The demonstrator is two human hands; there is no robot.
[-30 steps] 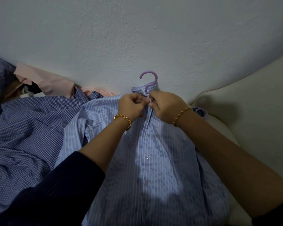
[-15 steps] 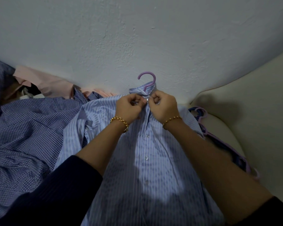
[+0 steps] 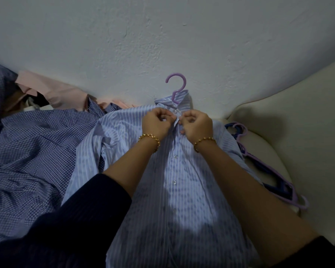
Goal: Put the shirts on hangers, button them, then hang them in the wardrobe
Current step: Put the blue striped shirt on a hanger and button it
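Note:
A light blue striped shirt [image 3: 182, 190] lies front up before me, with a purple hanger hook [image 3: 177, 85] sticking out of its collar against the wall. My left hand [image 3: 157, 123] pinches the left edge of the placket just below the collar. My right hand [image 3: 194, 125] pinches the right edge at the same spot, so the fingertips nearly meet over a button. Lower buttons down the front look fastened.
A dark blue checked shirt [image 3: 27, 151] is spread out at the left, with pink cloth [image 3: 52, 91] behind it by the wall. Spare purple and blue hangers [image 3: 267, 171] lie at the right on a cream cushion [image 3: 298, 122].
Both hands have slid slightly down from the collar to the placket just below it, and have parted a little. The spare hangers at the right have come into view.

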